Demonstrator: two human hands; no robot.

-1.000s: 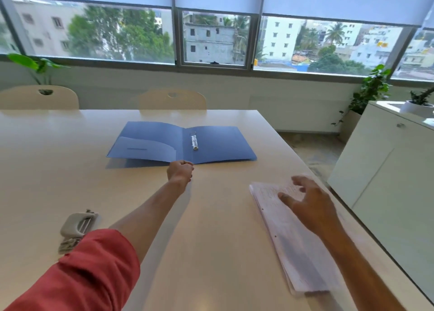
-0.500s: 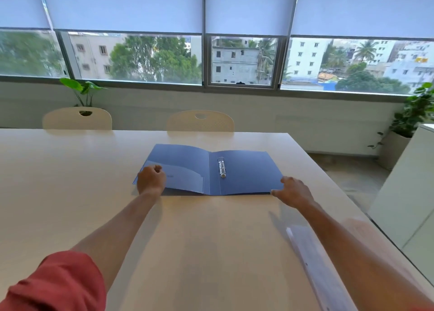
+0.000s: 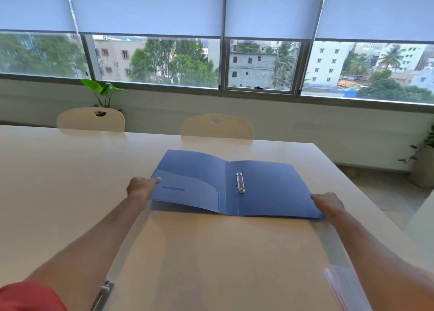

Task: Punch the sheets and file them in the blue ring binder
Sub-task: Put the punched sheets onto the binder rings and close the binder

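The blue ring binder [image 3: 270, 188] lies open and flat on the pale table [image 3: 58, 181], its metal rings [image 3: 240, 181] closed at the spine. My left hand [image 3: 141, 187] grips the binder's left edge, thumb on top of the inner pocket flap, and that side is lifted slightly off the table. My right hand [image 3: 327, 203] holds the binder's right front corner. A corner of the stack of white sheets [image 3: 345, 289] shows at the bottom right. Part of the hole punch [image 3: 103, 294] peeks out beside my left arm at the bottom.
Two cream chairs [image 3: 217, 127] stand at the table's far side below the windows. A potted plant [image 3: 103, 92] sits behind the left chair. The table's right edge [image 3: 366, 193] drops to the floor, with another plant pot [image 3: 422, 167] beyond.
My head has risen and the view shifted, so the sheets and punch slid toward the bottom. Both hands left the sheets and table and now hold the binder's two sides.
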